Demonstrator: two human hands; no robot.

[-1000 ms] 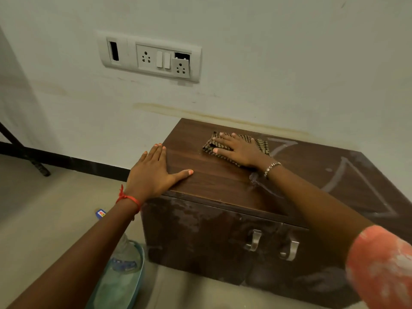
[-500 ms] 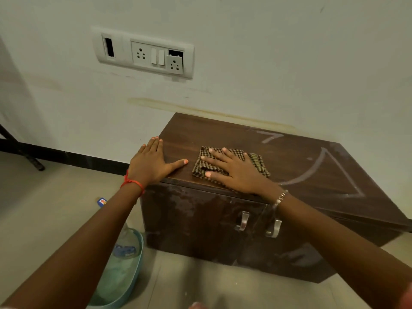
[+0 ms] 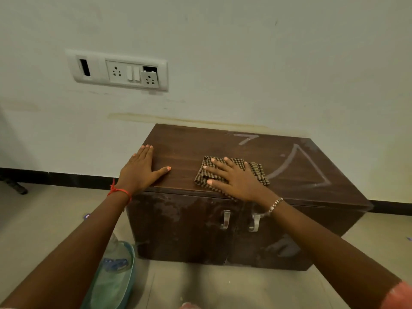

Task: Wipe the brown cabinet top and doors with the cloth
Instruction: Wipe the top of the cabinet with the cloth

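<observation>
A low brown cabinet [image 3: 296, 192] stands against the wall, its top streaked with pale dust lines on the right. A folded brown checked cloth [image 3: 256, 171] lies on the top near the front edge. My right hand [image 3: 234, 178] presses flat on the cloth, fingers spread and pointing left. My left hand [image 3: 141, 169] rests flat on the cabinet's left front corner, fingers apart, holding nothing. Two smudged doors [image 3: 185, 226] with metal handles [image 3: 225, 219] face me.
A light blue basin [image 3: 116, 279] with a plastic bottle [image 3: 116, 262] in it sits on the floor by the cabinet's left side. A switch and socket panel [image 3: 118, 71] is on the wall above. A black skirting runs along the wall's foot.
My right hand has slid the cloth from the back of the top toward the front edge. My left hand has stayed on the left corner.
</observation>
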